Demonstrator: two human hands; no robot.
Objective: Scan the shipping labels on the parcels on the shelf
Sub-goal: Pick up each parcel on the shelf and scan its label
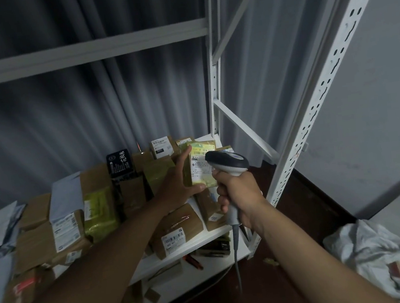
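Note:
My left hand [177, 181] grips a small yellow-green parcel [202, 166], held upright over the shelf with its white shipping label facing me. My right hand [236, 197] grips the handle of a grey and white barcode scanner [228, 164]. The scanner's head sits right in front of the parcel's label and covers part of it. Its grey cable hangs down past the shelf edge. Several brown taped parcels [178, 231] with labels lie on the white shelf [218, 232] below my hands.
A black box [120, 163], a yellow-green bag [99, 212] and grey mailers [66, 199] lie among the parcels. White slotted uprights [313, 103] stand to the right. A lower shelf holds small items. Crumpled white bags [385, 254] lie on the dark floor at right.

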